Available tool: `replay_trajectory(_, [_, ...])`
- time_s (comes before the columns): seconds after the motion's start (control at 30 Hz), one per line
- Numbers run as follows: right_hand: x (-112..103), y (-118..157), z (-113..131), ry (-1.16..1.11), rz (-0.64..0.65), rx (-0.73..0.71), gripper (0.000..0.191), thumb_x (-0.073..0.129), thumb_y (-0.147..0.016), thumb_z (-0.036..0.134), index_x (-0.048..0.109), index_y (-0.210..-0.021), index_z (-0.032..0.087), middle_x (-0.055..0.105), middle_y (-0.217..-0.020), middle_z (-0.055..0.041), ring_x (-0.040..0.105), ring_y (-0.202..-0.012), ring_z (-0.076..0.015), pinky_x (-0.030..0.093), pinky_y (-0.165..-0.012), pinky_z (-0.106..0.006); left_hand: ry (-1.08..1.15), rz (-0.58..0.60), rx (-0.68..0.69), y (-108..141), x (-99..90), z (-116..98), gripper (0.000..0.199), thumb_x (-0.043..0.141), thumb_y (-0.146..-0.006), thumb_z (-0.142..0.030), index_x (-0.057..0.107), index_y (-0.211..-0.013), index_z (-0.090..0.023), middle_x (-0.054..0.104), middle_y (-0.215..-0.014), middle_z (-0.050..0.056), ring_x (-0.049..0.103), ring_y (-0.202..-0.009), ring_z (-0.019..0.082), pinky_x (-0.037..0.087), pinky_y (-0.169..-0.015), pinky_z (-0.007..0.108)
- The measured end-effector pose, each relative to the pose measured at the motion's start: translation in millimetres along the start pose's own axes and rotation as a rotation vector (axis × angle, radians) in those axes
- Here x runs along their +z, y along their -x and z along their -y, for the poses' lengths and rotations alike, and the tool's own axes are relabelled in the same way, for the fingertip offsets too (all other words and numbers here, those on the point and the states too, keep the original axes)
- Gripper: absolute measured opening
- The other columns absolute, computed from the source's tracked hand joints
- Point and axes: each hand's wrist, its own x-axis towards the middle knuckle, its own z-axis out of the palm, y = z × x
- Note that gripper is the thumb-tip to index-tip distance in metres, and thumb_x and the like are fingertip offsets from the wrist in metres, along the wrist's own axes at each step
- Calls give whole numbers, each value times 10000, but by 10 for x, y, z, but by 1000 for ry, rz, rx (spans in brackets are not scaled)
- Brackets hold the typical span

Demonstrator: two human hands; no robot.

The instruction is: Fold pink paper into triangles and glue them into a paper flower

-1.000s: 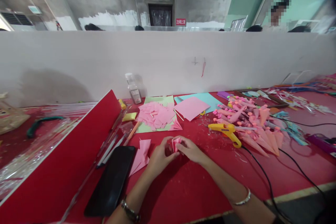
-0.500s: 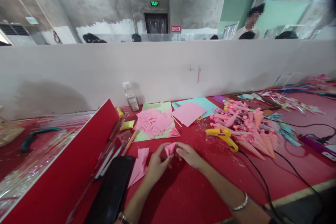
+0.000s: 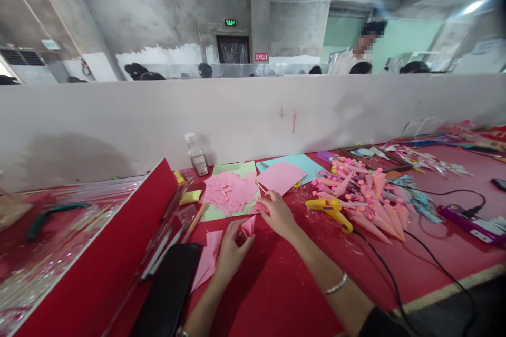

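Left hand (image 3: 230,251), sole holder of one folded pink piece (image 3: 249,227); right hand (image 3: 281,217), fingers narrowed, grip unclear, at pink paper pile (image 3: 228,192), near right edge.

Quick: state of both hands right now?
Left hand: partly closed, holding a folded pink paper piece.
Right hand: at the near edge of the green sheet; whether it grips anything can't be told.
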Motion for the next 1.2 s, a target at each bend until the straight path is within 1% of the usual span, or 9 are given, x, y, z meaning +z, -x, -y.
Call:
replay_trajectory(0.1, [149,-77,26,69,86,115,349,520,-746,198,503,-1094,216,484,-1041,-86,454,-975,-198,413,-756,-284,32,-10,-68,-4,18,46,386,566,-688,-315,524,-1043,-169,553,-738,0,501,-573,120,424,-587,246])
replay_trajectory(0.2, [282,-165,28,77,115,193,267,473,-766,155,533,-1022,203,512,-1035,-94,469,-972,-201,410,-720,-278,119,-52,-98,-16,20,63,399,592,-661,-305,520,-1030,-171,581,-775,10,542,-663,139,430,-647,251])
replay_trajectory(0.27, [312,-223,7,49,114,210,221,398,-805,135,565,-939,190,552,-954,-92,503,-916,-189,404,-714,-282,192,-72,-96,-25,6,45,371,608,-642,-289,526,-987,-180,586,-856,24,556,-754,146,428,-703,252])
replay_trajectory(0.37, [253,-254,-48,-28,86,214,245,338,-838,157,575,-895,170,579,-882,-99,533,-854,-189,400,-714,-298,255,-76,-148,-33,-19,1,330,617,-626,-274,522,-928,-182,578,-813,14,563,-744,139,429,-716,256])
replay_trajectory(0.57, [83,20,-100,-315,47,110,231,423,-758,116,560,-936,170,599,-918,-55,546,-845,-140,415,-736,-241,343,-32,-288,-21,-4,1,466,635,-596,-280,471,-1021,-178,601,-820,25,580,-755,160,440,-711,277])
replay_trajectory(0.77, [186,300,-16,-628,109,128,178,428,-729,120,573,-829,144,617,-821,-34,568,-748,-127,445,-651,-220,365,-12,-269,-37,6,34,365,601,-619,-272,501,-949,-154,625,-867,59,588,-811,182,444,-744,311])
replay_trajectory(0.87, [230,335,9,-811,140,163,178,442,-708,113,570,-827,150,607,-814,-26,555,-754,-131,437,-675,-235,348,40,-280,-46,-12,22,237,565,-642,-291,529,-833,-154,631,-752,33,595,-715,170,451,-670,287])
replay_trajectory(1.03, [293,388,25,-813,148,188,128,457,-699,125,557,-771,156,576,-744,-1,521,-702,-119,416,-658,-231,262,122,-277,-21,-24,-41,222,480,-709,-370,484,-602,-175,553,-487,-27,545,-504,139,410,-535,244])
replay_trajectory(1.2, [335,386,14,-903,90,243,114,476,-723,203,561,-785,157,576,-727,1,524,-686,-117,423,-655,-233,204,74,-224,-11,-30,-68,260,469,-739,-374,493,-575,-174,549,-498,-26,531,-526,136,387,-545,231])
